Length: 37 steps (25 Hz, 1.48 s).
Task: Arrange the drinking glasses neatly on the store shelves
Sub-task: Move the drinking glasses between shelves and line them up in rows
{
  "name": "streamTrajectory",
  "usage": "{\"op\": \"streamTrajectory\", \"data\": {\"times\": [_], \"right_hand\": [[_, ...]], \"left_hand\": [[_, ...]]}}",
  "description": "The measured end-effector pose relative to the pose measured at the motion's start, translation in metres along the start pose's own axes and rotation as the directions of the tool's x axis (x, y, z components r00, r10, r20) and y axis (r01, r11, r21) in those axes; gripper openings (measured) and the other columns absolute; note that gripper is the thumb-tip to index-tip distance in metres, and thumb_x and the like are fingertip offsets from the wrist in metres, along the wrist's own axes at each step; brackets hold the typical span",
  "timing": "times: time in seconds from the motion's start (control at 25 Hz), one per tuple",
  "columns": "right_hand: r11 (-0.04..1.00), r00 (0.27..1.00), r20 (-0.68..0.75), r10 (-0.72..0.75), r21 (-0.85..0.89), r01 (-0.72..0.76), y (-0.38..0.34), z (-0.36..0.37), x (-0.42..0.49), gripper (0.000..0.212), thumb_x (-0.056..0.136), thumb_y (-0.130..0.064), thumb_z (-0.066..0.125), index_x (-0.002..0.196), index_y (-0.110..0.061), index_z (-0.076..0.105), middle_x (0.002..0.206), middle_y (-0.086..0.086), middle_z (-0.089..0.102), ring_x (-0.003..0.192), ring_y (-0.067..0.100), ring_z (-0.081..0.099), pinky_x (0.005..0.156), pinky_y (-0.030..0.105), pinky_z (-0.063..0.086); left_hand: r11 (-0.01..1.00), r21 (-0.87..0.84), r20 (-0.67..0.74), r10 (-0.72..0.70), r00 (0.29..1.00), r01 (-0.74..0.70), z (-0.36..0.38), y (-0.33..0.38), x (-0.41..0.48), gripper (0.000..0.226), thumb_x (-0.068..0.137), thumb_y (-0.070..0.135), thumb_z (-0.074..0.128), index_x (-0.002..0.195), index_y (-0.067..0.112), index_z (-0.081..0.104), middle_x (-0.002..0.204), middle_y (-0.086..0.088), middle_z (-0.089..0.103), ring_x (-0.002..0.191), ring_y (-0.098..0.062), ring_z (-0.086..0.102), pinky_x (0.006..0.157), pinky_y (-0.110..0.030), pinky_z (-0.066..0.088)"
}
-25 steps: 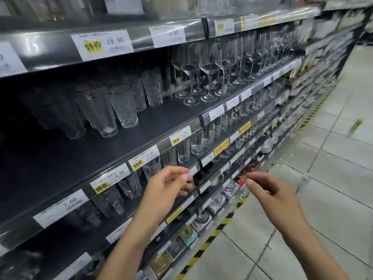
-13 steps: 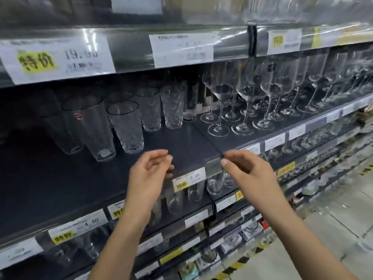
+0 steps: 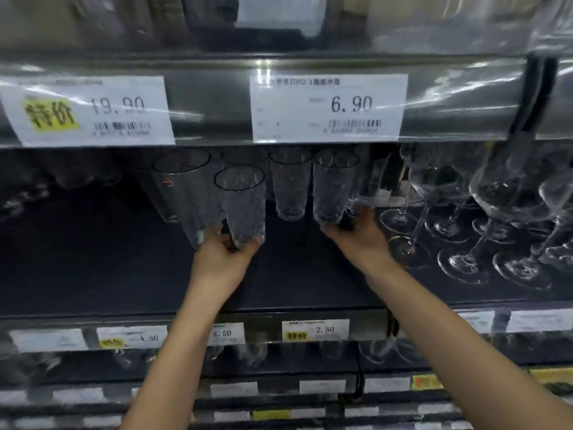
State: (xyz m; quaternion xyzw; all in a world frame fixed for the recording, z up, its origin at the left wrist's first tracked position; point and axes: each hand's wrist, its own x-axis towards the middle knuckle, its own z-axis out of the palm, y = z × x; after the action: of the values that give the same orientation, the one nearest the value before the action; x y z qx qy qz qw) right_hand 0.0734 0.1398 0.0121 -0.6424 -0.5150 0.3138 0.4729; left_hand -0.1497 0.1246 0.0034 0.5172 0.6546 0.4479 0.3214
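Fingers of your left hand (image 3: 223, 256) curl round the base of the front-edge tumbler (image 3: 242, 206); your right hand (image 3: 359, 240) grips the rear tumbler (image 3: 333, 187) low, likely against tipping.

Bare shelf board (image 3: 102, 268) is lying open at 9 o'clock of the left hand (image 3: 221, 259), giving passage in from the front edge. A second bare lane is running between the left hand and the right hand (image 3: 361, 240) toward 12 o'clock, ending at a middle tumbler (image 3: 290, 187). The upper shelf lip (image 3: 217, 103) is hanging low at 12 o'clock, capping headroom over the rims. Wine glasses (image 3: 465, 231) are crowding 3 o'clock of the right hand, the nearest foot just beside the wrist. A tall plain glass (image 3: 181, 187) is blocking 11 o'clock of the left hand, close against the front tumbler (image 3: 243, 206) that hand is gripping. The right tumbler (image 3: 333, 187), gripped at its base, is closing off the lane's right side.
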Motion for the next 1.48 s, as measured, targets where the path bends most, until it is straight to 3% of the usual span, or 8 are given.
{"op": "streamTrajectory", "data": {"times": [0.16, 0.28, 0.48, 0.72, 0.88, 1.0, 1.24, 1.48], "right_hand": [[0.999, 0.999, -0.024, -0.047, -0.011, 0.047, 0.006, 0.009, 0.023, 0.051, 0.086, -0.027, 0.075, 0.128, -0.014, 0.050, 0.112, -0.004, 0.060, 0.108, 0.015, 0.058, 0.074, 0.011, 0.034], [1.000, 1.000, -0.028, -0.001, 0.005, 0.001, 0.008, 0.015, 0.035, 0.062, 0.085, -0.035, 0.073, 0.136, -0.012, 0.048, 0.126, 0.005, 0.064, 0.116, 0.025, 0.060, 0.082, 0.020, 0.040], [0.999, 0.996, -0.088, 0.001, 0.042, 0.002, 0.010, 0.024, 0.043, 0.065, 0.081, -0.048, 0.074, 0.128, -0.007, 0.057, 0.122, 0.012, 0.066, 0.114, 0.030, 0.062, 0.094, 0.037, 0.052], [0.998, 0.995, -0.097, 0.004, -0.066, -0.011, 0.009, 0.015, 0.036, 0.067, 0.077, -0.052, 0.072, 0.124, -0.009, 0.053, 0.121, 0.011, 0.065, 0.110, 0.030, 0.062, 0.088, 0.034, 0.051], [0.999, 0.999, 0.036, -0.005, 0.043, 0.004, 0.018, 0.006, 0.026, 0.071, 0.060, -0.056, 0.067, 0.121, -0.022, 0.055, 0.115, 0.002, 0.065, 0.106, 0.020, 0.062, 0.082, 0.030, 0.054], [0.975, 0.993, 0.116, -0.037, 0.224, 0.010, 0.013, -0.004, 0.020, 0.051, 0.074, -0.032, 0.081, 0.117, -0.018, 0.056, 0.108, -0.001, 0.067, 0.094, 0.011, 0.065, 0.065, 0.014, 0.048], [0.859, 0.973, 0.206, -0.104, 0.513, -0.017, -0.002, -0.026, -0.022, 0.048, 0.075, -0.029, 0.077, 0.119, -0.022, 0.060, 0.111, -0.002, 0.071, 0.103, 0.015, 0.068, 0.094, 0.037, 0.053], [0.731, 0.804, 0.572, -0.166, 0.618, -0.289, -0.030, -0.018, -0.085, 0.054, 0.076, -0.041, 0.071, 0.124, -0.017, 0.065, 0.104, 0.001, 0.074, 0.088, 0.016, 0.072, 0.069, 0.027, 0.058]], "left_hand": [[1.000, -0.020, -0.035, 0.015, 0.999, -0.015, 0.012, 0.002, 0.007, 0.072, 0.067, 0.053, 0.074, 0.128, 0.020, 0.055, 0.114, 0.006, 0.071, 0.108, -0.014, 0.066, 0.088, -0.028, 0.049], [0.999, -0.005, -0.103, 0.040, 0.994, -0.041, 0.021, 0.009, 0.006, 0.057, 0.081, 0.041, 0.075, 0.128, 0.017, 0.055, 0.120, 0.003, 0.067, 0.110, -0.015, 0.061, 0.089, -0.025, 0.045], [0.999, -0.007, -0.186, 0.043, 0.982, -0.045, 0.027, 0.016, 0.005, 0.052, 0.088, 0.036, 0.072, 0.132, 0.014, 0.053, 0.119, 0.003, 0.064, 0.103, -0.007, 0.055, 0.084, -0.018, 0.039], [0.997, 0.009, -0.173, 0.071, 0.982, -0.071, 0.026, 0.016, -0.004, 0.051, 0.086, 0.032, 0.076, 0.128, 0.015, 0.054, 0.114, 0.007, 0.062, 0.103, -0.006, 0.057, 0.077, -0.010, 0.041], [0.994, -0.089, -0.127, 0.044, 0.991, -0.056, 0.027, 0.019, -0.011, 0.066, 0.078, 0.032, 0.084, 0.130, 0.013, 0.047, 0.120, 0.005, 0.063, 0.110, -0.009, 0.062, 0.086, -0.012, 0.046], [0.987, -0.145, -0.142, 0.042, 0.989, -0.063, 0.030, 0.027, -0.017, 0.068, 0.075, 0.031, 0.086, 0.129, 0.015, 0.048, 0.121, 0.005, 0.064, 0.112, -0.010, 0.062, 0.094, -0.021, 0.048], [0.923, -0.279, -0.267, 0.190, 0.945, -0.265, 0.015, 0.040, -0.066, 0.064, 0.069, 0.031, 0.087, 0.122, 0.015, 0.055, 0.109, 0.008, 0.070, 0.101, -0.001, 0.068, 0.083, -0.012, 0.049], [0.804, -0.460, -0.510, 0.108, 0.853, -0.377, -0.047, 0.026, -0.139, 0.067, 0.069, 0.041, 0.074, 0.128, 0.015, 0.057, 0.120, -0.008, 0.070, 0.116, -0.026, 0.065, 0.105, -0.049, 0.048]]}}
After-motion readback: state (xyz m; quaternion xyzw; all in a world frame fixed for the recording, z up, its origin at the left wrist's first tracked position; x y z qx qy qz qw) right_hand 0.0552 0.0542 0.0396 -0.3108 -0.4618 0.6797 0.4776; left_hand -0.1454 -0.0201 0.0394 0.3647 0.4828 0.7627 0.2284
